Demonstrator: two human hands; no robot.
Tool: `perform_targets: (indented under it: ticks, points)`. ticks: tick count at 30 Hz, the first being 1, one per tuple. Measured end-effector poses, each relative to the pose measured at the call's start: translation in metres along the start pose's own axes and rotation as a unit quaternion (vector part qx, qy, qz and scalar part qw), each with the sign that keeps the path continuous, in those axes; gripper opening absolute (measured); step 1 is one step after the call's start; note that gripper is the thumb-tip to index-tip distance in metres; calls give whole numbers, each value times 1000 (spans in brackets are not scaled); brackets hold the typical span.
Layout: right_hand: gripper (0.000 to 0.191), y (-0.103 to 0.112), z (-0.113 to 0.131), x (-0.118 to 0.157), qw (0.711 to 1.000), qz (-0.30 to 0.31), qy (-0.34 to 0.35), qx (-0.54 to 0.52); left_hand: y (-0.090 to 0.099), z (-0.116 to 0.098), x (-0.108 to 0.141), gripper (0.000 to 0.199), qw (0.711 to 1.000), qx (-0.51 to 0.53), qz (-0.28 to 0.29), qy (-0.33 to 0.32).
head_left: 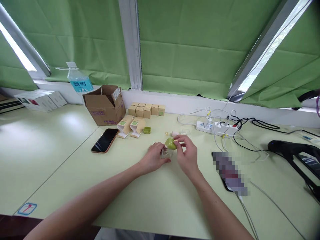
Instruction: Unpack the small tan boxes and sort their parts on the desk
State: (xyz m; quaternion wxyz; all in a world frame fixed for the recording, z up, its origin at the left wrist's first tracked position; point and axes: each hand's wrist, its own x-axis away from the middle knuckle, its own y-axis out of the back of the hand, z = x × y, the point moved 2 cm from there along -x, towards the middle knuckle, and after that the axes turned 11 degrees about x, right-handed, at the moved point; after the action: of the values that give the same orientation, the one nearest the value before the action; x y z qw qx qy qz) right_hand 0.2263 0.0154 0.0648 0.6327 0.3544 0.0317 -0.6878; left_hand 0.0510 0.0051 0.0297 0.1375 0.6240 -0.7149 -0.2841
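Observation:
My left hand (154, 156) is closed around a small clear plastic container (166, 153) just above the table. Between the fingertips of my right hand (187, 153) is a small green rounded piece (170, 143), held right over the container. Whether the two touch is hard to tell. Just beyond my hands lie a pale pink piece (174, 133), a tiny yellow piece (167, 133) and another clear plastic piece (185, 132). A small green square tray (147, 130) sits to the left, beside two opened cardboard packages (137, 126).
Several small cardboard boxes (143, 112) line the wall near an open carton (106, 108) and a water bottle (79, 80). One phone (105, 140) lies left, another blurred phone (228, 173) right. A power strip (217, 128) with tangled cables and a black frame (295, 156) occupy the right.

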Motion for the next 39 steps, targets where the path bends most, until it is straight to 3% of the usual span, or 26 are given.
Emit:
perform_targets:
  ticks: [2, 6, 10, 14, 17, 21, 25, 30, 34, 37, 39]
  points:
    - [26, 3, -4, -4, 992, -23, -78, -98, 0, 0, 1, 42, 1000, 12, -1, -8]
    - [47, 0, -22, -8, 946, -3, -214, -244, 1, 2, 4, 53, 1000, 17, -13, -9]
    - [49, -3, -31, -8, 896, 20, -283, -343, 11, -3, 10, 73, 998, 38, -38, -17]
    - [41, -1, -25, -7, 883, 59, -277, -375, 27, -12, 17, 67, 995, 60, -47, -66]
    - [37, -1, -22, -6, 887, 57, -264, -375, 29, -12, 18, 72, 995, 18, -15, -94]
    - [35, 4, -26, -9, 889, -17, -261, -375, 21, -6, 14, 57, 994, -41, 40, -94]
    - [33, 20, -26, -17, 882, -128, -232, -390, 13, -12, 0, 40, 991, -55, 52, -108]
    - [30, 44, -17, -29, 875, -203, -169, -405, -12, -38, -45, 41, 983, -99, 36, -151]
    - [29, 50, -20, -32, 867, -215, -191, -408, -47, -51, -83, 36, 968, -170, 27, -181]
    - [30, 49, -27, -32, 859, -217, -219, -409, -64, -53, -92, 27, 967, -176, 18, -186]
    - [31, 47, -30, -32, 854, -218, -230, -412, -65, -51, -86, 33, 966, -178, 4, -188]
